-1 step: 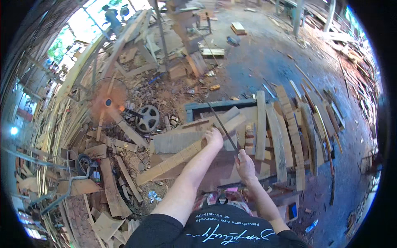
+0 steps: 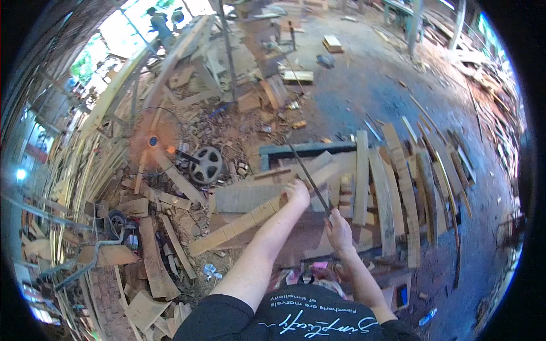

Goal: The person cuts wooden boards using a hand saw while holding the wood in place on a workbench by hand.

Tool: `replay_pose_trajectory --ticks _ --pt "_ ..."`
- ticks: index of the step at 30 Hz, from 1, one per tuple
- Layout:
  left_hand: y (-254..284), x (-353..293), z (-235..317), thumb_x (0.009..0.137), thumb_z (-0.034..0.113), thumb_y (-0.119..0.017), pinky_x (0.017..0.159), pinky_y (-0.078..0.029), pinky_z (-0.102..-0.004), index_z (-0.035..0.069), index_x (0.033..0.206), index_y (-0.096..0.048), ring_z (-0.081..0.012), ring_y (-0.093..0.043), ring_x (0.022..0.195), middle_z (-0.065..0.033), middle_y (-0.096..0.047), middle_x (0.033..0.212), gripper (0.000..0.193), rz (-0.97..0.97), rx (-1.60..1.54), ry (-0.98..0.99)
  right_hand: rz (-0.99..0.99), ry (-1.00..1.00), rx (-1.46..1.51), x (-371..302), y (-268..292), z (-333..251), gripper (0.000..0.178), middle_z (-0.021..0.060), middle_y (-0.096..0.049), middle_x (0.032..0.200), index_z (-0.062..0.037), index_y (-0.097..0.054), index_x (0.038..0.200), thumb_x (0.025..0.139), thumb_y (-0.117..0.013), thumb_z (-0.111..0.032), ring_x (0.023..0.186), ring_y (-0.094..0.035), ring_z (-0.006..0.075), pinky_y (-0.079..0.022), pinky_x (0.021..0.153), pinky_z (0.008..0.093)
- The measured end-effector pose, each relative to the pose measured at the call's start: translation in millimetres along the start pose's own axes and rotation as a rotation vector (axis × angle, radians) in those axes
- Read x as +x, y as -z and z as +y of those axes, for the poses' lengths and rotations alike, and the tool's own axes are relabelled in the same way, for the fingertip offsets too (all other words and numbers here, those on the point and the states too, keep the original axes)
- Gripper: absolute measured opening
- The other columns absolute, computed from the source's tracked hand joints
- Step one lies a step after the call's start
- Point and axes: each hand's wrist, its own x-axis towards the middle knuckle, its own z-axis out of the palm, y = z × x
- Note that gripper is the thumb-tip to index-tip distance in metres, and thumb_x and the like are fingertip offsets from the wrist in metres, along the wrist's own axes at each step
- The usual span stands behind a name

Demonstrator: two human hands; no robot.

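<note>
Diagonally across the low workbench lies a long wooden plank (image 2: pixel 236 226) with evenly spaced lines across its face. My left hand (image 2: pixel 297 194) is closed over the plank's edge near its upper part. The near end of a long, thin, dark blade-like tool (image 2: pixel 307 175) is gripped in my right hand (image 2: pixel 339 230). That tool slants away to the upper left, crossing over the plank just right of my left hand. It shows nearly edge-on, so its exact kind cannot be made out. Beneath the plank rests a wide grey board (image 2: pixel 244 198).
Several boards (image 2: pixel 397 187) lie side by side to the right. At the left, a spinning fan (image 2: pixel 153 141) stands near a spoked wheel (image 2: pixel 206 165). Wood scraps (image 2: pixel 152 256) cover the ground at the lower left. Behind the bench's dark frame (image 2: pixel 301 149), more offcuts are scattered.
The whole view has shifted slightly to the right. Both hands keep their holds, and the tool lies across the plank at almost the same slant.
</note>
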Motion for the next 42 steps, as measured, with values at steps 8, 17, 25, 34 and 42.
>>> replay_pose_trajectory --ticks 8,17,25,34,42 --pt "-18.1 13.4 -1.4 0.087 0.017 -0.053 0.078 -0.044 -0.0633 -0.003 0.118 -0.056 -0.0444 -0.057 0.100 -0.0200 -0.053 0.117 0.037 0.076 0.029 0.048 -0.122 0.036 0.021 -13.2 8.8 12.0 0.025 0.0254 -0.059 0.080 -0.0052 -0.046 0.108 0.087 -0.058 -0.014 0.080 -0.058 0.0468 -0.044 0.065 0.0527" --pt "-20.6 16.5 5.5 0.086 0.018 -0.055 0.078 -0.046 -0.0626 -0.003 0.116 -0.055 -0.0404 -0.057 0.104 -0.0168 -0.056 0.112 0.038 0.111 0.033 0.074 -0.117 0.005 -0.027 39.7 -15.5 -3.6 0.030 0.0265 -0.061 0.086 -0.0020 -0.046 0.110 0.087 -0.060 -0.015 0.084 -0.059 0.0461 -0.045 0.068 0.0517" --pt "-3.5 3.5 11.8 0.083 0.019 -0.057 0.074 -0.048 -0.0621 -0.001 0.117 -0.056 -0.0392 -0.059 0.099 -0.0171 -0.056 0.111 0.040 0.095 0.048 0.055 -0.067 0.047 -0.020 39.3 -7.8 -7.0 0.025 0.0279 -0.060 0.078 0.0017 -0.047 0.103 0.087 -0.060 -0.013 0.077 -0.058 0.0478 -0.045 0.064 0.0495" --pt "-22.3 11.7 7.7 0.081 0.019 -0.059 0.071 -0.050 -0.0604 -0.002 0.114 -0.059 -0.0379 -0.059 0.098 -0.0143 -0.055 0.105 0.039 0.126 0.078 0.043 -0.089 0.045 0.027 40.5 -19.4 1.0 0.024 0.0263 -0.059 0.077 -0.0002 -0.047 0.104 0.086 -0.060 -0.008 0.074 -0.058 0.0473 -0.044 0.063 0.0496" --pt "-15.2 11.0 8.8 0.087 0.016 -0.054 0.077 -0.046 -0.0607 0.001 0.119 -0.057 -0.0394 -0.057 0.102 -0.0161 -0.055 0.116 0.036 0.079 0.066 0.045 -0.068 0.107 0.059 43.4 -17.3 5.7 0.021 0.0242 -0.058 0.078 -0.0027 -0.045 0.101 0.086 -0.059 -0.007 0.077 -0.059 0.0468 -0.044 0.064 0.0484"
